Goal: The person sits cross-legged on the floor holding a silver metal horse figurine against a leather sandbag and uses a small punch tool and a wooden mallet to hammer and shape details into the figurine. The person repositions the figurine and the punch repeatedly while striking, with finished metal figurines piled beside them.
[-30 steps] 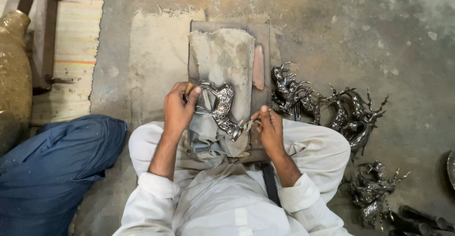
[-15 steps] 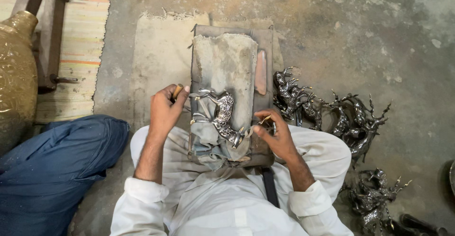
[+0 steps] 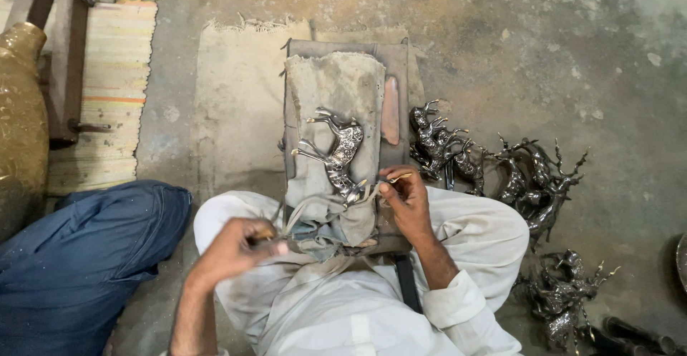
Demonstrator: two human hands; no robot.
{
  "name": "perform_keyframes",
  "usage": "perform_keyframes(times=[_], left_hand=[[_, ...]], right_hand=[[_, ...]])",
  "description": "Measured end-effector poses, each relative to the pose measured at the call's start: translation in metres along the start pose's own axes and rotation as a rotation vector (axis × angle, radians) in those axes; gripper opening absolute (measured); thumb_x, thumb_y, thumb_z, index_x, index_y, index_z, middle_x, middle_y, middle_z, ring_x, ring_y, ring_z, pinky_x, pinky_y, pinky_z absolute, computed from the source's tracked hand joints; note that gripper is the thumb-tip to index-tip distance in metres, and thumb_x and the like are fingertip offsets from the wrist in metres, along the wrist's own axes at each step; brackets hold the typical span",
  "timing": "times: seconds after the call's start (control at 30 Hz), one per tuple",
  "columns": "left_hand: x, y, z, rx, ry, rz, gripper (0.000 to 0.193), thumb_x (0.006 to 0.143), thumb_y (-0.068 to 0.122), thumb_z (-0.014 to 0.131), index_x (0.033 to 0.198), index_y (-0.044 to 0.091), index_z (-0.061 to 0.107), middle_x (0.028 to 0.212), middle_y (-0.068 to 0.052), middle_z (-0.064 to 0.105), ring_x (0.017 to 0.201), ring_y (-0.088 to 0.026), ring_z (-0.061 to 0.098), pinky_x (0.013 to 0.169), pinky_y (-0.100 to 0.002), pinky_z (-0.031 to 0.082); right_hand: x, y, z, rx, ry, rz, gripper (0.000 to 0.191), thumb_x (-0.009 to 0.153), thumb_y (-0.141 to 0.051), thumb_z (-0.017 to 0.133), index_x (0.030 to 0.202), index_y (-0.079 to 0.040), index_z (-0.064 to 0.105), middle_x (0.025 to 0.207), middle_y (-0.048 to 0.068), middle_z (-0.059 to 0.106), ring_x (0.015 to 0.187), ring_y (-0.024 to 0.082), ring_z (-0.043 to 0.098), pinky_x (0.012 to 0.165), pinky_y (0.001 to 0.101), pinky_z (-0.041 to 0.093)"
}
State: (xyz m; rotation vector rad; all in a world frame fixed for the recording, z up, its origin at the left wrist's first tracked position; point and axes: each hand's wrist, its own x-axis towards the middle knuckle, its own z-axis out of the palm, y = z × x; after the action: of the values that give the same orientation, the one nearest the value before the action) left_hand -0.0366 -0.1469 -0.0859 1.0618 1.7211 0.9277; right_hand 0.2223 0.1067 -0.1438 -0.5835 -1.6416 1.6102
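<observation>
A silver deer figurine [image 3: 336, 157] lies on its side on a grey cloth [image 3: 336, 91] draped over a dark board [image 3: 397, 62]. Just right of the deer's lower end, the right hand [image 3: 406, 200] pinches a thin golden tool [image 3: 398, 178] beside it. Below and left of the deer, the left hand [image 3: 232, 249] is blurred, closed around something small at the cloth's bunched lower edge. Right of the deer, more metal deer figurines [image 3: 501, 170] lie heaped on the concrete floor [image 3: 572, 55]. Far left of it stands a brass vase [image 3: 21, 113].

No packaging or signage in view

The frame holds no packages, labels, signs or screens anywhere around the seated person.
</observation>
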Motion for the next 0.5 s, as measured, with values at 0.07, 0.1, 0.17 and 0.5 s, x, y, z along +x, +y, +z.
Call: perform_keyframes(times=[0.07,0.1,0.17,0.5], left_hand=[[-0.007,0.027,0.012,0.031,-0.103,0.09,0.027,0.071,0.027,0.09,0.081,0.006,0.077,0.064,-0.004,0.073,0.056,-0.015,0.063,0.052,-0.033,0.049],[-0.009,0.041,0.019,0.094,-0.114,0.142,0.028,0.07,0.028,0.091,0.082,0.006,0.077,0.066,-0.006,0.074,0.057,-0.018,0.067,0.054,-0.034,0.051],[-0.009,0.067,0.036,0.211,-0.134,0.216,0.029,0.072,0.027,0.09,0.085,0.005,0.077,0.071,-0.011,0.075,0.062,-0.026,0.071,0.058,-0.038,0.053],[0.043,0.107,0.05,0.182,0.273,0.367,0.027,0.079,0.005,0.07,0.106,0.006,0.073,0.086,-0.016,0.075,0.075,-0.034,0.075,0.066,-0.042,0.057]], right_hand=[[0.001,-0.011,0.0,-0.017,-0.035,0.121,0.038,0.097,-0.011,0.071,0.128,-0.008,0.051,0.136,0.007,0.057,0.091,0.012,0.062,0.079,0.0263,0.052],[0.001,-0.018,-0.002,-0.026,-0.056,0.181,0.044,0.095,-0.012,0.07,0.132,-0.009,0.048,0.142,0.006,0.054,0.086,0.012,0.063,0.074,0.0262,0.052],[0.002,-0.032,-0.005,-0.232,-0.108,0.02,0.071,0.085,-0.008,0.079,0.143,-0.007,0.037,0.14,0.009,0.049,0.102,0.015,0.058,0.083,0.0274,0.052],[0.034,-0.047,-0.04,-0.343,-0.006,0.164,0.039,0.09,-0.002,0.071,0.128,-0.003,0.065,0.118,0.005,0.067,0.104,0.011,0.062,0.085,0.0277,0.053]])
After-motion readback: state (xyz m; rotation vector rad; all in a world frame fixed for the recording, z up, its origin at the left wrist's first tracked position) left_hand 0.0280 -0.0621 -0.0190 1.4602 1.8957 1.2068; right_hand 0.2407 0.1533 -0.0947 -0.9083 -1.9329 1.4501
